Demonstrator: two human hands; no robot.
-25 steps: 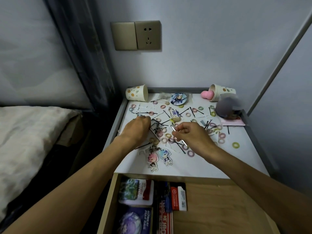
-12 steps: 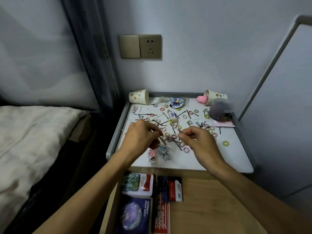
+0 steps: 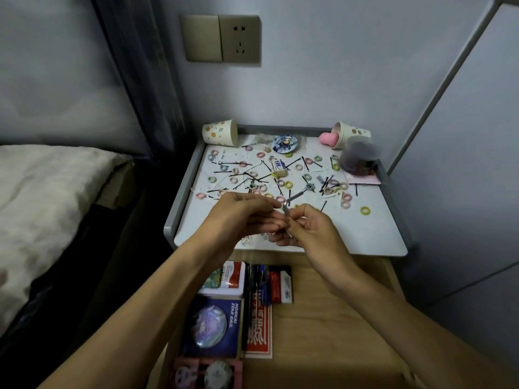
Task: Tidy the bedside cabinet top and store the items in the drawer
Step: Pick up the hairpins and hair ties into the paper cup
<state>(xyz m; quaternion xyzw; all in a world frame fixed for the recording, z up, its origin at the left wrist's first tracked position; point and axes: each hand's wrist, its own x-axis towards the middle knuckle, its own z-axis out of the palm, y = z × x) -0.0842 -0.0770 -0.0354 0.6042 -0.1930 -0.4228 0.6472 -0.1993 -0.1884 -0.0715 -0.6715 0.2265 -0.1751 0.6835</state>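
1. smooth white cabinet top with raised grey rim (image 3: 182, 203): strewn with small pastel ring-shaped hair ties (image 3: 364, 210) and thin black wire hairpins (image 3: 224, 163).
2. your left hand (image 3: 247, 217) and right hand (image 3: 311, 231): fingers curled narrow, tips meeting, both pinching a slim silver metal clip (image 3: 286, 210).
3. clip held in the air over the top's front part, behind the open light-wood drawer (image 3: 323, 318); long axis near-to-far, far end tilted right.

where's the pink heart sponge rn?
Head view: the pink heart sponge lies at the back right of the cabinet top, at the mouth of the paper cup tipped on its side, near the rear rim.
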